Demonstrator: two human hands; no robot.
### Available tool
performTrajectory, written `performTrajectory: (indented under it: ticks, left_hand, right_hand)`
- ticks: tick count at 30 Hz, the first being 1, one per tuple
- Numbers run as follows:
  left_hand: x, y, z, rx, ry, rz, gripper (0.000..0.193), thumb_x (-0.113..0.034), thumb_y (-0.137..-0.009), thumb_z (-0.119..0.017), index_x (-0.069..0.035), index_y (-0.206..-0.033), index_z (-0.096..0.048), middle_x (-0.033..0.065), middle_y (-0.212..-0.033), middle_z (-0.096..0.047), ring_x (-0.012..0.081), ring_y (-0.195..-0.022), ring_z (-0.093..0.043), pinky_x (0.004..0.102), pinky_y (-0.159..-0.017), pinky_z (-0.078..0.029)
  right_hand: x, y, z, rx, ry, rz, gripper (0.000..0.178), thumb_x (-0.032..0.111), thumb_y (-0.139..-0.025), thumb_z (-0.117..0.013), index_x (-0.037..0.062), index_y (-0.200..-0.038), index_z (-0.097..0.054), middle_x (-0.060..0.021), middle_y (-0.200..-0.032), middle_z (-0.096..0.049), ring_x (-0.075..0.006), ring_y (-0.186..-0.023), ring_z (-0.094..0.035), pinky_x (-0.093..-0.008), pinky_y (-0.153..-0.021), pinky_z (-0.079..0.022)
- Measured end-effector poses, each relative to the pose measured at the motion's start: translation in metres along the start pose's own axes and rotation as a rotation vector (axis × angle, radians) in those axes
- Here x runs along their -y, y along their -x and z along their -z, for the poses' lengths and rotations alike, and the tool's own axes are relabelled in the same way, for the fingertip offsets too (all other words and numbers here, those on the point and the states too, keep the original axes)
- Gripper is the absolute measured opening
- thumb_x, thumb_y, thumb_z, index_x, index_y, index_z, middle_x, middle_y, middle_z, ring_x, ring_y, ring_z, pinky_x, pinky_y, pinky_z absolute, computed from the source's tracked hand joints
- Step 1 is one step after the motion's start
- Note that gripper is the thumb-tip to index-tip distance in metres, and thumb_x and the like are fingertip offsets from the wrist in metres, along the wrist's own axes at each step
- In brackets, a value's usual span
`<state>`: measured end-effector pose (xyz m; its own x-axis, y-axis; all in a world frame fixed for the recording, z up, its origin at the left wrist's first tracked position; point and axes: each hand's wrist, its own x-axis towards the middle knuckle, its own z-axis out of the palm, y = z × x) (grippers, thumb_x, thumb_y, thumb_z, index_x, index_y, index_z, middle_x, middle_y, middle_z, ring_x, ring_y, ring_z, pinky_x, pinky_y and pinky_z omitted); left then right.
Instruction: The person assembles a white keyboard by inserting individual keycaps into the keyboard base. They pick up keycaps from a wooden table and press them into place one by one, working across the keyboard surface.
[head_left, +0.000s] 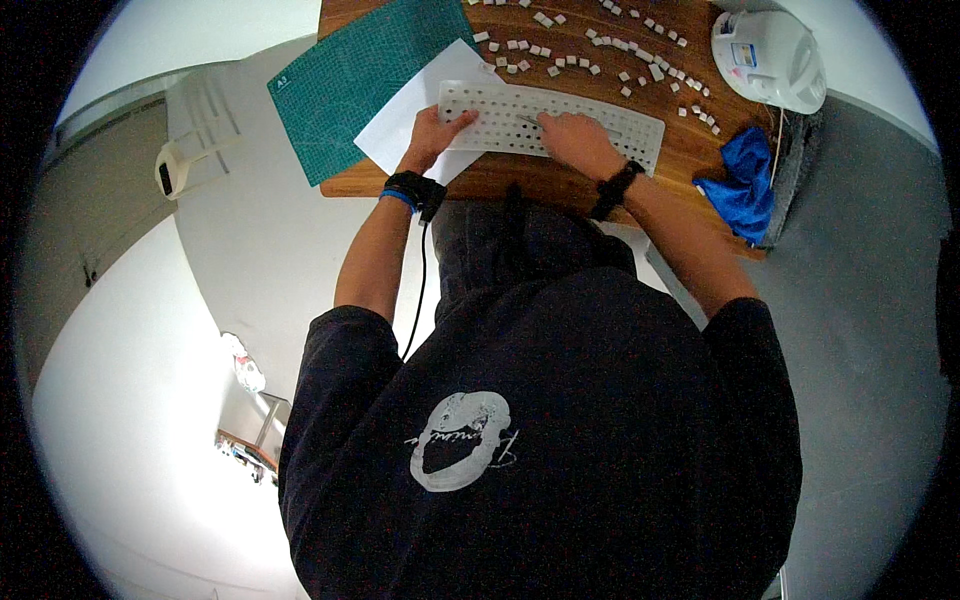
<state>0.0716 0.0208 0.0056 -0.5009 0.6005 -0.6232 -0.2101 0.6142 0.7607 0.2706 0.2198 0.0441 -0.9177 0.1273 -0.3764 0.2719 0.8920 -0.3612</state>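
Observation:
A white keyboard (pixel 560 103) with its keycaps off lies near the table's front edge, rows of dark holes or sockets showing across it. At its left end my left hand (pixel 432 132) grips the edge, thumb on top and the other fingers mostly hidden. Over the middle of the keyboard, my right hand (pixel 575 140) is closed round a thin metal tool, seemingly tweezers (pixel 527 118), with the tip pointing left onto the board. Loose white keycaps (pixel 620 45) lie in broken rows on the wooden table beyond the keyboard.
A green cutting mat (pixel 350 90) and a white paper sheet (pixel 390 125) lie at the left, the sheet partly under the keyboard. A white plastic appliance (pixel 770 60) stands at the far right. Below it lies a blue cloth (pixel 742 185). A black cable (pixel 424 290) hangs from my left wrist.

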Motion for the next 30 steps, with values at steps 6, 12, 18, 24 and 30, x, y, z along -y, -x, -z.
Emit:
performTrajectory:
  ticks: [6,12,18,24,30]
  left_hand:
    - [-0.006,-0.001,-0.003,0.091,0.078,-0.13,0.036,-0.025,-0.088,-0.077,0.002,-0.111,-0.07,0.0097,-0.101,-0.073,0.0168,-0.087,-0.068,0.0326,-0.078,-0.055]
    - [-0.008,-0.006,-0.003,0.123,0.01,-0.077,0.038,-0.025,-0.089,-0.076,0.0,-0.117,-0.068,0.0081,-0.108,-0.072,0.0162,-0.091,-0.067,0.0329,-0.083,-0.055]
    - [-0.012,-0.01,-0.001,0.126,0.027,-0.116,0.04,-0.026,-0.087,-0.077,0.001,-0.116,-0.068,0.0086,-0.107,-0.072,0.0165,-0.092,-0.067,0.033,-0.084,-0.054]
    - [-0.019,-0.007,-0.005,0.136,-0.06,-0.137,0.041,-0.026,-0.088,-0.077,0.001,-0.116,-0.067,0.0085,-0.108,-0.072,0.017,-0.093,-0.067,0.0335,-0.084,-0.055]
    - [-0.035,-0.001,-0.004,0.117,-0.024,-0.084,0.043,-0.028,-0.084,-0.08,0.001,-0.115,-0.068,0.0094,-0.107,-0.073,0.0182,-0.092,-0.068,0.0346,-0.084,-0.054]
  right_hand:
    - [0.024,-0.049,0.031,0.314,0.093,-0.032,0.027,0.025,-0.079,-0.063,0.0023,-0.089,-0.073,-0.0198,-0.091,-0.072,-0.0382,-0.08,-0.07,-0.0526,-0.068,-0.056]
    - [0.022,-0.039,0.048,0.428,-0.122,-0.151,0.027,0.024,-0.081,-0.063,0.0015,-0.093,-0.072,-0.0208,-0.094,-0.072,-0.0389,-0.091,-0.069,-0.0521,-0.076,-0.056]
    - [0.028,-0.03,0.037,0.187,0.006,-0.162,0.021,0.015,-0.079,-0.059,-0.0011,-0.087,-0.07,-0.0208,-0.089,-0.071,-0.0411,-0.082,-0.069,-0.0507,-0.068,-0.055]
    - [-0.02,-0.048,0.003,0.673,-0.367,-0.02,0.038,0.025,-0.099,-0.048,0.0005,-0.073,-0.06,-0.0121,-0.062,-0.06,-0.0244,-0.054,-0.057,-0.0404,-0.053,-0.048]
    - [0.004,-0.013,0.023,0.29,-0.009,-0.117,0.031,0.028,-0.086,-0.057,-0.0025,-0.085,-0.065,-0.0196,-0.095,-0.069,-0.028,-0.084,-0.07,-0.0492,-0.072,-0.056]
